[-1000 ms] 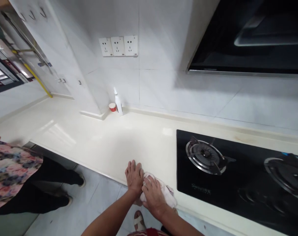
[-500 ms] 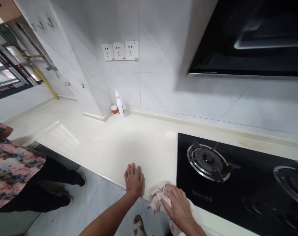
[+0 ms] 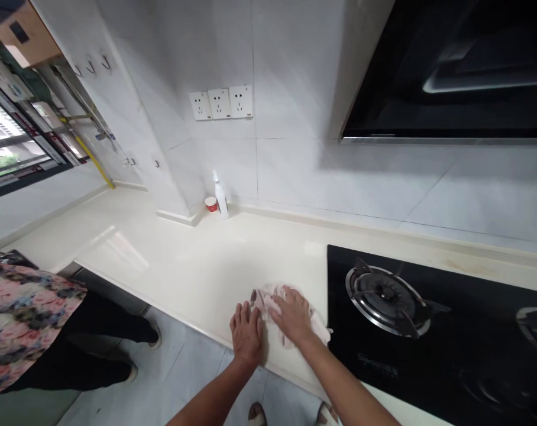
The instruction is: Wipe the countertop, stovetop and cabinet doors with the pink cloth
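“Two hands show low in the frame, our left hand [image 3: 247, 336] and our right hand [image 3: 294, 313]. How do we have them?”

“Our left hand lies flat on the bench [image 3: 193, 278], fingers slightly apart, holding nothing; we'd say it props us. Our right hand rests palm down over one pale pink cloth [image 3: 319, 328], probably to press it against the surface. Whether its fingers pinch any folds, we can't tell.”

“Where is the cloth, then?”

“Lower centre, on the bench, between our left hand and the one black gas hob [image 3: 345, 337]. We can't tell whether our left fingertips touch it.”

“What else do we count?”

“Two burners, the second cut off at the right edge. Left of centre, by the wall, one white spray bottle [image 3: 222, 202] beside one red tub [image 3: 211, 205], perhaps tucked back there to avoid knocks. Above them, three wall sockets [image 3: 221, 103]. At the left edge, one co-worker [image 3: 33, 319] in a floral top.”
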Tool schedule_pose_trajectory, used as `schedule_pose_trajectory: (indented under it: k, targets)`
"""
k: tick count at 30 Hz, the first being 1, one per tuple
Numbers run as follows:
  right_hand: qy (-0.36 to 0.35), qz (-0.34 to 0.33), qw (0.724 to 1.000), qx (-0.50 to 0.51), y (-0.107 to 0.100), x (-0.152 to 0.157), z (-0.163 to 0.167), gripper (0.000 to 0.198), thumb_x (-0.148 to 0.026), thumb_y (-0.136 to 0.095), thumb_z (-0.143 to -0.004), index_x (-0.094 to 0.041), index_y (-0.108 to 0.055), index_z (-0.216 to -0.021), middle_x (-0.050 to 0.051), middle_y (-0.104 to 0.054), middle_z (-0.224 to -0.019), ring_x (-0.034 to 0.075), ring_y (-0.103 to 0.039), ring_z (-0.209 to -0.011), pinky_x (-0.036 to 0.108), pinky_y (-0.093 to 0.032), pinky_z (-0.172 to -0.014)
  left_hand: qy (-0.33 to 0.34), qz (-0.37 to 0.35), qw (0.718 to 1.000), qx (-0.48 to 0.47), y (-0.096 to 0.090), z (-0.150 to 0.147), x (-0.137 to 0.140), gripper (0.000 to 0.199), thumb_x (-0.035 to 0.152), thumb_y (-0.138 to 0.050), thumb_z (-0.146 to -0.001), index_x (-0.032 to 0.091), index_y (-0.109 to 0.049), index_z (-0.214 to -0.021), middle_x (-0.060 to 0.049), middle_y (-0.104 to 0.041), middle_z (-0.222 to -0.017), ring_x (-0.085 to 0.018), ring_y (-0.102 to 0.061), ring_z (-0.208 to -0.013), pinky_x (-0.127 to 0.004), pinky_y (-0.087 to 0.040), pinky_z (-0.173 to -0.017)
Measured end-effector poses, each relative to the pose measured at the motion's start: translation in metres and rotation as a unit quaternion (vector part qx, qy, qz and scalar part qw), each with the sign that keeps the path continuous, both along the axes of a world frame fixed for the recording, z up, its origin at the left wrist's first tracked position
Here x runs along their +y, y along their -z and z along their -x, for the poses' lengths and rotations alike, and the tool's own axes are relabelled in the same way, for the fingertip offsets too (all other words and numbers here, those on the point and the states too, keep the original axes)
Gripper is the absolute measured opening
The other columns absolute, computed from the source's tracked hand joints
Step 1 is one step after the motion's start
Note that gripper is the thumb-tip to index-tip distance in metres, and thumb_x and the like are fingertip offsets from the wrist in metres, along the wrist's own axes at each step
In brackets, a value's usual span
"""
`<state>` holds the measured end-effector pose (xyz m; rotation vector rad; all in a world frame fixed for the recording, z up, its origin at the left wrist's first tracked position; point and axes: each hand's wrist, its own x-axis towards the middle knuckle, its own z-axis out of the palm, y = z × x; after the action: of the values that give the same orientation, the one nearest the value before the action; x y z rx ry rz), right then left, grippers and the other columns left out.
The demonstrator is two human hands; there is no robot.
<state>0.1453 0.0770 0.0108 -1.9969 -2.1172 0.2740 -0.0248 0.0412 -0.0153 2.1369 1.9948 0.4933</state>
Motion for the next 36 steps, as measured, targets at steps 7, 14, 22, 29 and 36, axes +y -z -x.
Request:
schedule_pose_trajectory:
  k: [7,14,22,29,36]
  targets:
    - [-0.076,-0.027,0.994,0.07,0.047,-0.122,-0.003,0.03,-0.034,-0.07,-0.078,-0.029,-0.071,-0.108,0.006,-0.063,-0.135,0.033,-0.054,-0.123,0.049,-0.043,-0.104,-0.002,-0.003,1.0,-0.004,0.004,0.004,0.001,0.039,0.019,-0.055,-0.092,0.025,-0.069,-0.128,-0.01,-0.051,-0.154,-0.031,-0.035,-0.149,-0.047,-0.035,-0.117]
    - [0.102,-0.134,0.974,0.154,0.039,-0.134,-0.101,0.029,-0.04,-0.053,-0.088,-0.024,-0.071,-0.104,0.01,-0.065,-0.125,0.028,-0.061,-0.114,0.041,-0.051,-0.097,-0.003,-0.012,1.0,0.014,0.006,0.003,0.003,0.04,0.016,-0.051,-0.092,0.023,-0.069,-0.127,-0.011,-0.053,-0.152,-0.032,-0.038,-0.148,-0.049,-0.034,-0.117]
    - [0.183,-0.131,0.974,-0.04,0.029,-0.097,-0.109,0.035,-0.042,-0.054,-0.087,-0.027,-0.072,-0.113,0.013,-0.06,-0.134,0.037,-0.053,-0.117,0.055,-0.043,-0.093,-0.003,-0.029,0.999,0.016,0.007,0.003,0.005,0.037,0.022,-0.048,-0.096,0.024,-0.071,-0.125,-0.011,-0.054,-0.151,-0.032,-0.04,-0.146,-0.049,-0.036,-0.115]
    - [-0.012,-0.079,0.997,0.0,0.052,-0.112,0.002,0.035,-0.038,-0.066,-0.081,-0.031,-0.07,-0.116,0.007,-0.06,-0.141,0.038,-0.047,-0.13,0.058,-0.035,-0.106,0.027,-0.046,0.999,-0.011,0.002,0.004,0.002,0.034,0.032,-0.047,-0.099,0.025,-0.071,-0.124,-0.009,-0.056,-0.149,-0.03,-0.041,-0.145,-0.049,-0.035,-0.115]
    - [-0.059,-0.038,0.996,0.06,0.044,-0.092,0.001,0.031,-0.039,-0.068,-0.084,-0.029,-0.07,-0.113,0.005,-0.06,-0.14,0.033,-0.047,-0.13,0.05,-0.035,-0.11,0.053,-0.062,0.995,-0.05,0.001,0.005,-0.001,0.032,0.027,-0.046,-0.1,0.029,-0.072,-0.12,-0.004,-0.063,-0.142,-0.024,-0.047,-0.14,-0.045,-0.038,-0.113]
